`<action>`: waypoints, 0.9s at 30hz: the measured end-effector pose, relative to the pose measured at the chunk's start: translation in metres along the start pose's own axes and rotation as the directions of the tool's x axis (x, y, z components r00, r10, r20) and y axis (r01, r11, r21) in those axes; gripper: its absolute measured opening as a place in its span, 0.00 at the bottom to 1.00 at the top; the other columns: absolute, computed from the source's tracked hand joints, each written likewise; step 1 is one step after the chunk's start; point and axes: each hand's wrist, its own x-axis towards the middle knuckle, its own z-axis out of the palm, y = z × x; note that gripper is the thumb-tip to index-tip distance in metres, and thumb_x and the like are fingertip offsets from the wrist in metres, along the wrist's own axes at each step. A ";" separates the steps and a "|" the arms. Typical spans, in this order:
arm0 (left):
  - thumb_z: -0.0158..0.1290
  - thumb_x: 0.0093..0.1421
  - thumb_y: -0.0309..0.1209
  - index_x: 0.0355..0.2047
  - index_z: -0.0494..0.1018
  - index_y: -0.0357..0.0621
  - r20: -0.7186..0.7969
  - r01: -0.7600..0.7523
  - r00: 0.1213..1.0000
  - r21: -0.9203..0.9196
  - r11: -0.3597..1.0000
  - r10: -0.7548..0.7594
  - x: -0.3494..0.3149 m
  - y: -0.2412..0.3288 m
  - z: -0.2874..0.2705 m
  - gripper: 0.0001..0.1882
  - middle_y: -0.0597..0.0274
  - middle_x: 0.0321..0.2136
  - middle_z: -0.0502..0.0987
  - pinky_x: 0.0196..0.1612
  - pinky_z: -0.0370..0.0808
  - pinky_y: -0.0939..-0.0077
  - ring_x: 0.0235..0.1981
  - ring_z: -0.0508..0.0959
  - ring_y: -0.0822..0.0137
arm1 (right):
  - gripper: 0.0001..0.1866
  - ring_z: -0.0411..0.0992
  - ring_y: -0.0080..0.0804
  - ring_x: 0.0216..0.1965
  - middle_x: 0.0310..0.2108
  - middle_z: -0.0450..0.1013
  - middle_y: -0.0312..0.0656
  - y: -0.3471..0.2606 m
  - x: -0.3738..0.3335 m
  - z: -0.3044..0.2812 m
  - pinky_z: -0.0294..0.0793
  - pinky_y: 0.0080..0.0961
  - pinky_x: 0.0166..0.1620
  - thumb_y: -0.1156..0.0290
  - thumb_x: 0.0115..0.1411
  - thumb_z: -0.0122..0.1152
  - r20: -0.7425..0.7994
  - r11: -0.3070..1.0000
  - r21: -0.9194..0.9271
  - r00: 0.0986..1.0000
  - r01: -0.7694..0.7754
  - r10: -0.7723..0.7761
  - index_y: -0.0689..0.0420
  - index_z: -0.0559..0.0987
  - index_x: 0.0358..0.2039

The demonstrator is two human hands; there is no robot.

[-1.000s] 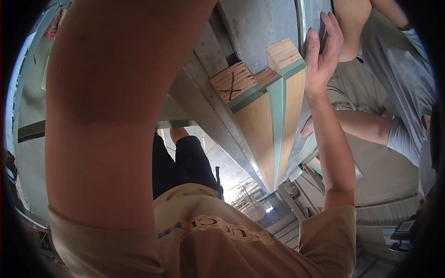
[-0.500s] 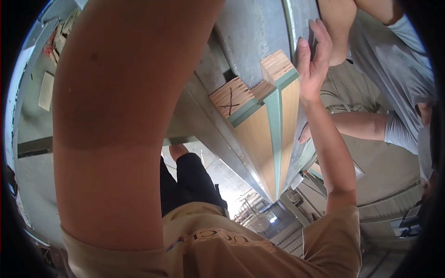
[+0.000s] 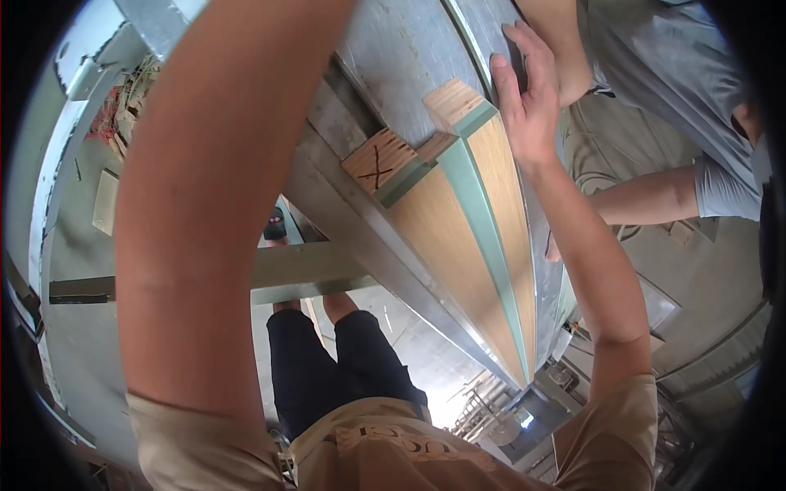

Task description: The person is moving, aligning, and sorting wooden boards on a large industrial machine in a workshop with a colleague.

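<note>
A long wooden profile piece [image 3: 434, 221] with a wood-grain face, a green stripe along it and a stepped, layered end lies on a grey metal bed [image 3: 385, 57]. A dark cross is marked on one end block [image 3: 378, 168]. My right hand [image 3: 532, 94] rests at the far side of the profile's end, beside a metal rail [image 3: 468, 41]. Its fingers are stretched out and apart, with nothing visible in them. Across the left side reaches my left forearm [image 3: 221, 155]; the left hand is beyond the upper edge.
On the right stands another person in a grey shirt [image 3: 663, 74], one arm [image 3: 647, 200] reaching toward the profile's far side. A metal crossbeam [image 3: 311, 266] runs in front of my legs. Scrap material [image 3: 135, 106] lies at upper left, near a blue-white frame [image 3: 57, 164].
The view has shifted, so the profile and my right hand appear further left. My left arm covers less of the picture, and more of the crossbeam and my legs shows.
</note>
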 end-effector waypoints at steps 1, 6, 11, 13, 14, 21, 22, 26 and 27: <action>0.57 0.58 0.40 0.33 0.86 0.39 -0.025 0.011 1.000 -0.045 0.999 -0.012 -0.013 0.017 0.002 0.17 0.39 0.29 0.84 0.42 0.81 0.51 0.33 0.85 0.40 | 0.23 0.70 0.55 0.66 0.65 0.74 0.56 0.002 -0.003 0.000 0.68 0.44 0.68 0.58 0.72 0.63 0.002 1.000 0.003 1.000 0.004 -0.004 0.55 0.79 0.62; 0.60 0.61 0.45 0.37 0.87 0.41 0.517 0.216 0.853 -0.220 0.951 -0.074 -0.107 0.068 -0.053 0.19 0.35 0.39 0.83 0.48 0.77 0.62 0.45 0.85 0.47 | 0.24 0.70 0.55 0.67 0.65 0.74 0.54 0.011 -0.007 -0.005 0.68 0.46 0.69 0.55 0.72 0.62 -0.018 0.999 -0.040 1.000 -0.004 0.004 0.55 0.79 0.62; 0.50 0.73 0.34 0.38 0.83 0.43 0.390 -0.074 0.904 -0.261 0.963 0.175 -0.195 0.093 -0.061 0.13 0.57 0.36 0.76 0.45 0.69 0.57 0.38 0.74 0.51 | 0.25 0.70 0.55 0.67 0.65 0.74 0.53 0.010 -0.010 -0.006 0.68 0.46 0.69 0.53 0.72 0.61 -0.026 0.998 -0.068 1.000 -0.006 0.005 0.54 0.79 0.62; 0.49 0.73 0.35 0.38 0.83 0.43 0.451 -0.020 0.889 -0.138 0.990 0.080 -0.197 0.105 -0.064 0.14 0.58 0.35 0.75 0.45 0.67 0.58 0.37 0.72 0.52 | 0.25 0.71 0.55 0.66 0.64 0.75 0.52 0.010 -0.007 -0.005 0.68 0.46 0.69 0.53 0.72 0.61 -0.050 0.998 -0.061 0.999 0.011 -0.014 0.55 0.80 0.61; 0.50 0.74 0.37 0.36 0.82 0.44 0.407 -0.039 0.908 -0.159 0.987 0.102 -0.196 0.105 -0.064 0.15 0.57 0.31 0.73 0.44 0.67 0.58 0.36 0.72 0.51 | 0.24 0.72 0.54 0.65 0.63 0.76 0.52 0.011 -0.008 -0.007 0.69 0.46 0.68 0.53 0.71 0.61 -0.065 0.998 -0.059 0.997 0.027 -0.031 0.55 0.80 0.61; 0.42 0.76 0.39 0.37 0.82 0.40 0.272 0.038 0.962 -0.173 0.984 0.010 -0.210 0.115 -0.069 0.21 0.56 0.37 0.76 0.51 0.69 0.63 0.42 0.74 0.55 | 0.22 0.70 0.55 0.67 0.63 0.74 0.57 -0.016 -0.012 -0.018 0.66 0.47 0.71 0.60 0.71 0.62 -0.052 1.000 -0.014 0.998 -0.018 0.018 0.59 0.78 0.60; 0.40 0.78 0.43 0.37 0.82 0.38 0.186 0.190 0.969 -0.130 0.973 -0.164 -0.213 0.118 -0.072 0.25 0.55 0.36 0.78 0.50 0.71 0.63 0.41 0.76 0.54 | 0.22 0.70 0.55 0.67 0.63 0.74 0.57 -0.017 -0.013 -0.020 0.66 0.47 0.71 0.60 0.71 0.62 -0.066 1.000 -0.002 0.998 -0.016 0.016 0.59 0.78 0.60; 0.42 0.77 0.49 0.38 0.86 0.43 -0.100 0.256 0.966 0.448 0.857 -0.237 -0.220 0.101 -0.081 0.28 0.54 0.37 0.82 0.52 0.71 0.59 0.42 0.79 0.52 | 0.24 0.72 0.53 0.65 0.62 0.76 0.53 -0.010 -0.013 -0.015 0.68 0.48 0.69 0.55 0.70 0.62 -0.080 0.999 -0.004 0.996 -0.032 0.032 0.56 0.80 0.59; 0.45 0.76 0.49 0.37 0.87 0.46 -0.152 0.209 0.977 0.505 0.838 -0.152 -0.227 0.090 -0.074 0.26 0.55 0.39 0.83 0.58 0.65 0.56 0.47 0.78 0.52 | 0.24 0.73 0.53 0.63 0.60 0.78 0.50 -0.002 -0.013 -0.011 0.70 0.47 0.67 0.53 0.69 0.61 -0.112 1.000 -0.008 0.994 0.007 -0.008 0.55 0.81 0.58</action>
